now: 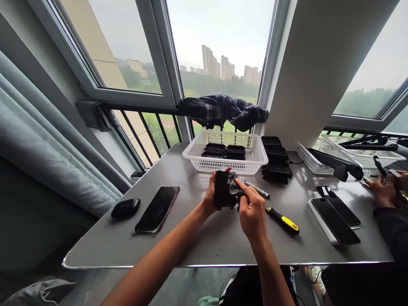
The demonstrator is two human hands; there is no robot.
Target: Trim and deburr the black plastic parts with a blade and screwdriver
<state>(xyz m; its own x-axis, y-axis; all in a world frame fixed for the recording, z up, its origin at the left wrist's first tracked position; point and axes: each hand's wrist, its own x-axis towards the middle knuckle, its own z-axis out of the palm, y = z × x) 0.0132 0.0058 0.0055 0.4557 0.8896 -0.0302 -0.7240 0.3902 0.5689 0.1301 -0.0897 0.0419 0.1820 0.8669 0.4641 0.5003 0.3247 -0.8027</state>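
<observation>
My right index finger (pixel 244 188) is stretched out and presses a crumpled grey scrap, which looks like cloth, onto the face of a flat black part with a ribbed, toothed edge (pixel 222 191); the other fingers of my right hand (pixel 253 210) are curled in, and I cannot tell whether they pinch any of the grey crumpled scrap (pixel 233 183). My left hand (pixel 209 197) is closed around the part's left side, a fingertip showing over its top edge, and holds it up above the table, near the middle, in front of the basket. To rub well, I should brace the part firmly from behind with the left, push with the pad of the finger rather than the nail, and take short strokes, since loose cloth could snag on those small teeth. Just beyond my right hand lie a slim grey pen-like stick (pixel 259 190) and a tool with a black-and-yellow handle (pixel 287 222), near enough for my knuckles to knock. Farther out, a white perforated plastic basket (pixel 228 166) holds similar black ribbed parts (pixel 225 151), with more black parts stacked (pixel 276 161) beside its right side, all on the grey, dully shining tabletop (pixel 191 253).
</observation>
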